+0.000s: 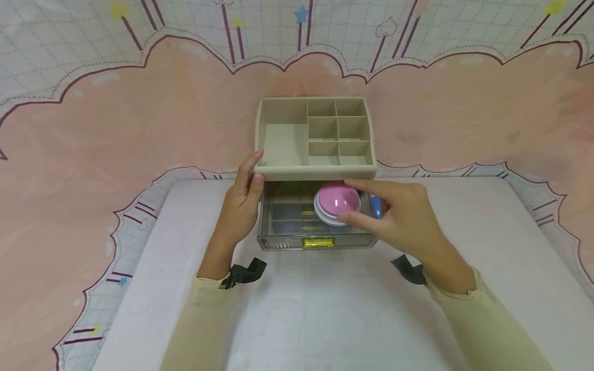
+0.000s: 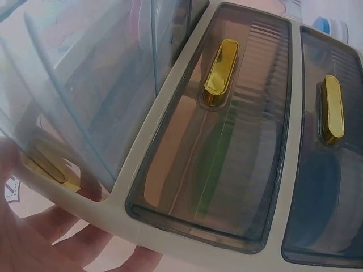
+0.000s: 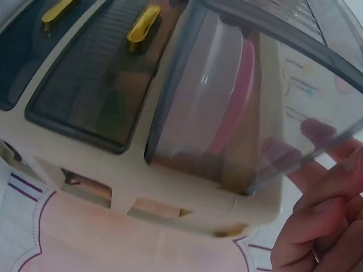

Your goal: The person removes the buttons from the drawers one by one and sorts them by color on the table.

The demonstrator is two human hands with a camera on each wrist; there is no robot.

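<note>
A cream drawer organizer (image 1: 341, 173) stands with its clear top drawer (image 1: 278, 242) pulled out. Inside that drawer lies a round pink-and-white domed container (image 1: 337, 198), seen through the side wall in the right wrist view. My left hand (image 1: 241, 201) holds the organizer's left front corner, thumb near its front edge and fingers along its side. Over the drawer's right side is my right hand (image 1: 403, 214). Its thumb and index finger are spread over the dome in the head view; a gap shows between fingertips and dome in the right wrist view.
Two lower tinted drawers with gold handles (image 2: 221, 68) are shut, a green shape (image 2: 212, 164) showing in one. The organizer's top has a large compartment (image 1: 283, 144) and several small ones. A blue item (image 1: 377, 207) is at the right. White tabletop (image 1: 301, 309) lies in front.
</note>
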